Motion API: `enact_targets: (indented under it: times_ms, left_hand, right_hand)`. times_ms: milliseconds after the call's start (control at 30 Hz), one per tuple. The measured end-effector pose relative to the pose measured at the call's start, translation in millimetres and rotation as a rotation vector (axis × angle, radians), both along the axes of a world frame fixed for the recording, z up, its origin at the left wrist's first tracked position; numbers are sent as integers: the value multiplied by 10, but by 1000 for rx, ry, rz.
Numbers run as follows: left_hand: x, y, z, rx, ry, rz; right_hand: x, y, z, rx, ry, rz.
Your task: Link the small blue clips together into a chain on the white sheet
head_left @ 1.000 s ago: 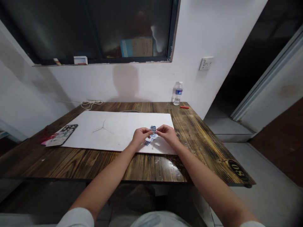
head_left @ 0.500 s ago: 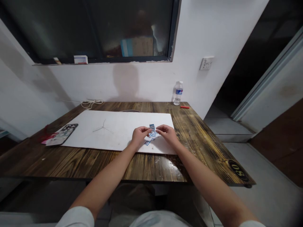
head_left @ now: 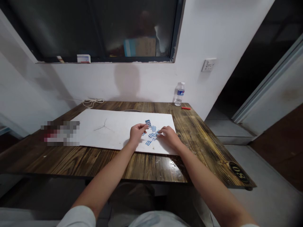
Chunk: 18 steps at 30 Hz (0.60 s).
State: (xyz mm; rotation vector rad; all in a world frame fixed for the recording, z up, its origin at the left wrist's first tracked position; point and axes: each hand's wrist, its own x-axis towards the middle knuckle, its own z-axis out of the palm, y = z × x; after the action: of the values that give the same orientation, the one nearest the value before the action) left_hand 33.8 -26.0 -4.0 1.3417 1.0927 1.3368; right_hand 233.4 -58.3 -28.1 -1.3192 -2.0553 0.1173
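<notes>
My left hand [head_left: 138, 133] is closed in a pinch on a small blue-edged, striped piece [head_left: 148, 123], raised over a white board [head_left: 120, 126]. Several more blue-and-white pieces [head_left: 151, 135] lie scattered on the board between my hands. One of them [head_left: 148, 142] rests nearest the board's front edge. At the right of this scatter, my right hand [head_left: 169, 136] has thumb and fingertips closed together at another blue-edged piece [head_left: 157, 132], low over the board. What exactly the pieces are is too small to tell.
Thin dark strands [head_left: 104, 126] lie on the board's left half. A blurred patch [head_left: 62, 134] covers things at its left end. Behind stand a water bottle [head_left: 179, 94] and a red stick-like object [head_left: 186, 108]. A white cable [head_left: 92, 101] lies coiled at the back left.
My hands have moved apart. The left now holds its striped piece farther left; the right has lowered to the scattered pieces. More pieces are visible, spread out on the board.
</notes>
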Motion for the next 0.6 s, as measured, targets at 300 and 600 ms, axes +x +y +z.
enact_targets:
  times_ms: [300, 600]
  left_hand:
    - [-1, -28, 29, 25, -29, -11]
    - [8, -43, 48, 9, -13, 4]
  right_hand:
    - [-137, -28, -37, 33, -153, 246]
    - [-140, -67, 58, 51, -210, 238]
